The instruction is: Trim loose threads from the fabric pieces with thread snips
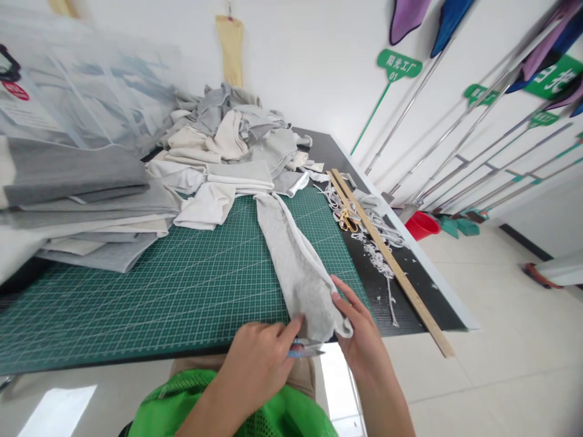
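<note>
A long strip of light grey fabric (296, 261) lies over the cutting mat (195, 279), its near end hanging toward the mat's front edge. My left hand (262, 358) is closed around small blue-handled scissors (303, 350). Their blades point right, just under the fabric's near end, and the left thumb touches the cloth. At the strip's right edge, my right hand (359, 328) holds the fabric between thumb and fingers. The cloth curls over beside this palm. Part of the scissors' handle is hidden by the left hand.
Stacked grey and cream fabric (91, 200) lies at left, with a heap of fabric pieces (246, 133) behind. On the right are a wooden ruler (392, 261), gold-handled scissors (347, 220) and fabric scraps (376, 258). A red bucket (422, 226) stands on the floor beyond.
</note>
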Demonstrator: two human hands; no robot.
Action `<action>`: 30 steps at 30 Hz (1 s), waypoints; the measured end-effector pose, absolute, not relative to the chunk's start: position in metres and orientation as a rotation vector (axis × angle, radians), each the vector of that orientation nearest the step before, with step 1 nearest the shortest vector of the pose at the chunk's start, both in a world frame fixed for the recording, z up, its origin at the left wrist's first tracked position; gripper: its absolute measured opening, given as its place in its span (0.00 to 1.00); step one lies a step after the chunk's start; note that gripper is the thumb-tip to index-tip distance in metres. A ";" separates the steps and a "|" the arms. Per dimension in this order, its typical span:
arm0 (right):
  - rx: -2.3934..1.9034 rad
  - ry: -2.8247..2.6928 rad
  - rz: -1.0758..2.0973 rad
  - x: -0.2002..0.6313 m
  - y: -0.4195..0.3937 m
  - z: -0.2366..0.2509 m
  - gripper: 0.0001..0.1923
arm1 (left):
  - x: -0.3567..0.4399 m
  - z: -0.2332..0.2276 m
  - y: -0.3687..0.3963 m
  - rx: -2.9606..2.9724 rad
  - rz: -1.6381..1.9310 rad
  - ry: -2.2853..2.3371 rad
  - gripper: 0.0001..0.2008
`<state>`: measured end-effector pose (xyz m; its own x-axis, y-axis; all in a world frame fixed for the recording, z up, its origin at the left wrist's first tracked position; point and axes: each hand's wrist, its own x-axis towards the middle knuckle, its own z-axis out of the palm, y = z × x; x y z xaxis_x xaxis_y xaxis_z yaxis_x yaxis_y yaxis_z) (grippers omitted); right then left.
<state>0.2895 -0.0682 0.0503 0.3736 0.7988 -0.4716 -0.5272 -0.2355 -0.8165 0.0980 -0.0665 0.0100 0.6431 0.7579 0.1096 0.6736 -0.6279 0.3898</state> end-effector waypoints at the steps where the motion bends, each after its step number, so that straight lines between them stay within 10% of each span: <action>1: -1.299 -0.268 1.279 0.289 -0.070 0.052 0.33 | 0.096 0.010 -0.066 2.548 0.414 1.130 0.22; 5: -1.273 -0.253 1.316 0.293 -0.076 0.060 0.33 | 0.084 0.018 -0.062 2.547 0.487 1.149 0.19; 11: -1.170 -0.111 1.387 0.286 -0.077 0.068 0.34 | 0.092 0.018 -0.060 2.663 0.633 1.009 0.52; 30: -0.806 -0.084 1.553 0.267 -0.084 0.061 0.17 | 0.097 0.013 -0.048 2.377 1.342 1.000 0.31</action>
<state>0.2669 -0.0836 0.0614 0.0699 0.8982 -0.4341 -0.8462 -0.1770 -0.5026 0.0966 -0.0477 0.0126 0.3463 0.6622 0.6645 0.4478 -0.7391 0.5032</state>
